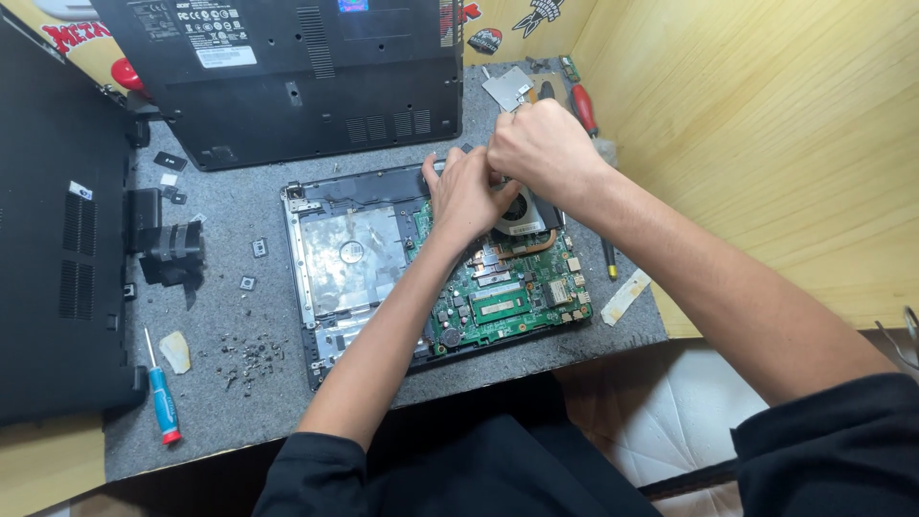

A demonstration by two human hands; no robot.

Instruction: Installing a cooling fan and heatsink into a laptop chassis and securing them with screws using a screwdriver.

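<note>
Opened laptop chassis point(325, 278) — flat on grey mat, green motherboard point(498, 302) exposed, round cooling fan point(522, 213) (partly hidden) at rear.

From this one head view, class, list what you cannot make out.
- Head view: what the fingers grip; left hand and right hand cover it.
- Fan: half hidden under the hands.
- Loose screws: too small to count.
- Side laptop cover: cut off by the left edge.
</note>
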